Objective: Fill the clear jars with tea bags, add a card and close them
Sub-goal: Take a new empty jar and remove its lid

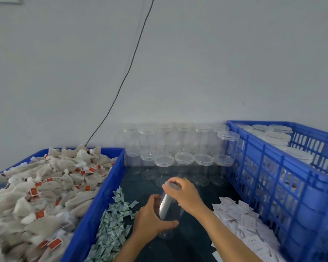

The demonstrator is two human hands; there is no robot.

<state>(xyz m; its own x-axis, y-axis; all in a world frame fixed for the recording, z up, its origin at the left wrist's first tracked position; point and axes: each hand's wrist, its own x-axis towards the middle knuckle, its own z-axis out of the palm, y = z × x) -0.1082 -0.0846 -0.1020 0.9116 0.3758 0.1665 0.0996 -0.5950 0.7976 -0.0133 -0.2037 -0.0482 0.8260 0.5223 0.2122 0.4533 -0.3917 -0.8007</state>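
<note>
At six o'clock on the dark tabletop [193, 241], the left hand [151, 218] wraps its fingers round an empty clear plastic jar [169, 210] while the right hand [184, 191] grips its translucent lid [170, 185]. No tea bags show inside. The brown tea bags [36, 193] wait at nine o'clock, white cards [242, 222] at four; filling seems not yet begun.
</note>
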